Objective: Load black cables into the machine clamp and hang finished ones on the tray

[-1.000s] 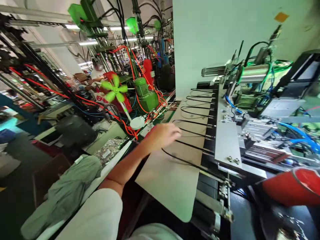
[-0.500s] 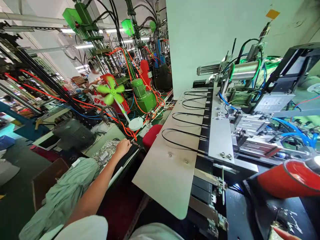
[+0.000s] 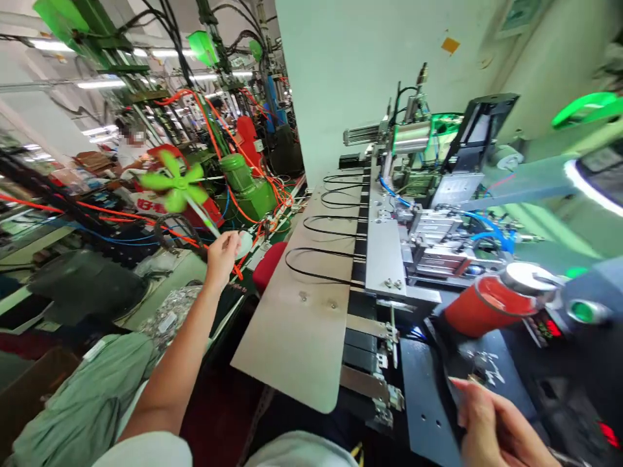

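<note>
L hand (image 3: 222,259) up, fingers loose; R hand (image 3: 494,431) low, fingers bent.

Item: sheet-metal plate (image 3: 292,331), centre, running away from the viewer. On it lay a row of cable loops (image 3: 321,259), their ends held along its right edge in a slotted rail (image 3: 360,259). Right of the rail stood an automated assembly machine (image 3: 428,233). At lower right, a lidded tumbler (image 3: 491,301) stood beyond the right hand (image 3: 496,428). Left of the plate were a stool (image 3: 267,266), the left hand (image 3: 222,259) and a fan (image 3: 175,185), with a motor (image 3: 241,188) behind the fan and a co-worker (image 3: 129,146) farther back.
</note>
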Tool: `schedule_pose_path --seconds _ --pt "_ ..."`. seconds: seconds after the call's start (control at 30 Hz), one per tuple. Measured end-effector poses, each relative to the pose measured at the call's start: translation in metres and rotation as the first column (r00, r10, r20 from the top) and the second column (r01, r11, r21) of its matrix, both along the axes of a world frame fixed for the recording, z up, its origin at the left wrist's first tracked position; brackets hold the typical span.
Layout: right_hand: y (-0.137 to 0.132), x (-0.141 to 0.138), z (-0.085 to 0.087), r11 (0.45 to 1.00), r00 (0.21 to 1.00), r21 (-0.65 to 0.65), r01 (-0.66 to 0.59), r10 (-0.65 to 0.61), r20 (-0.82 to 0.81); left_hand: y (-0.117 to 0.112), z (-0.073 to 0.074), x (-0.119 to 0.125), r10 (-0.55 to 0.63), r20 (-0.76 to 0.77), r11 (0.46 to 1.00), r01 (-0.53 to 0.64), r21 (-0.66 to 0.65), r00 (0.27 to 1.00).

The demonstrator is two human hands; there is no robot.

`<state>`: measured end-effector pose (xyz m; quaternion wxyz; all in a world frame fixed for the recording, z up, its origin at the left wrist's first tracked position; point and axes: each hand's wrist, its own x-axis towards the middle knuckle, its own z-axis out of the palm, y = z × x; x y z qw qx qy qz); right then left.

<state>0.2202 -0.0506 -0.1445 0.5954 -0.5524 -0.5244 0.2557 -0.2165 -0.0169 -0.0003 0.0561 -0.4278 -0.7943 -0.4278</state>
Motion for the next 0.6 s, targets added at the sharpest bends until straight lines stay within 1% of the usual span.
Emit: schedule_pose_path --seconds 0.03,0.07,0.1,0.13,0.17,0.2,0.23,0.27,0.3,0.33,0.37,0.47,0.53,0.57,0.6 --pt "-0.001 -0.005 0.009 1.000 1.000 -0.011 0.017 -0.017 0.017 0.012 0.006 0.024 -0.133 0.055 0.991 0.131 0.033 0.990" --pt "0.000 -0.009 0.017 1.000 0.999 -0.012 -0.009 0.009 0.031 0.021 0.010 0.050 -0.309 0.130 0.951 0.302 0.064 0.942" --pt "0.001 -0.013 0.025 0.998 0.998 -0.002 -0.056 0.056 0.035 0.027 0.013 0.079 -0.490 0.207 0.871 0.485 0.078 0.847" --pt "0.003 -0.017 0.033 0.992 0.991 -0.006 -0.129 0.129 0.030 0.030 0.014 0.108 -0.637 0.277 0.758 0.650 0.054 0.719" --pt "0.004 -0.019 0.040 0.979 0.979 -0.008 -0.203 0.203 0.016 0.029 0.014 0.136 -0.730 0.342 0.633 0.774 0.011 0.592" --pt "0.005 -0.022 0.047 0.962 0.962 -0.013 -0.272 0.272 -0.009 0.026 0.013 0.161 -0.784 0.394 0.506 0.862 -0.041 0.479" --pt "0.005 -0.024 0.052 0.942 0.941 -0.023 -0.336 0.335 -0.043 0.022 0.011 0.183 -0.813 0.431 0.393 0.915 -0.087 0.391" --pt "0.005 -0.027 0.057 0.924 0.922 -0.028 -0.382 0.379 -0.079 0.017 0.008 0.200 -0.830 0.452 0.305 0.944 -0.124 0.328" --pt "0.005 -0.030 0.060 0.913 0.909 -0.034 -0.406 0.400 -0.117 0.013 0.005 0.212 -0.843 0.457 0.243 0.959 -0.149 0.284" --pt "0.005 -0.033 0.062 0.910 0.902 -0.037 -0.414 0.404 -0.153 0.010 0.002 0.220 -0.853 0.451 0.207 0.964 -0.167 0.261" --pt "0.005 -0.037 0.062 0.911 0.899 -0.038 -0.410 0.397 -0.187 0.009 -0.002 0.226 -0.863 0.439 0.189 0.965 -0.181 0.252" --pt "0.008 -0.043 0.061 0.921 0.893 -0.035 -0.389 0.368 -0.259 0.010 -0.012 0.229 -0.897 0.363 0.179 0.959 -0.220 0.251" --pt "0.010 -0.042 0.060 0.919 0.896 -0.040 -0.393 0.373 -0.239 0.012 -0.017 0.227 -0.927 0.281 0.177 0.950 -0.256 0.248" --pt "0.011 -0.040 0.060 0.909 0.895 -0.047 -0.413 0.396 -0.203 0.013 -0.018 0.225 -0.941 0.244 0.163 0.945 -0.282 0.235" --pt "0.012 -0.038 0.060 0.892 0.886 -0.056 -0.449 0.437 -0.155 0.013 -0.018 0.224 -0.952 0.223 0.135 0.941 -0.311 0.211"
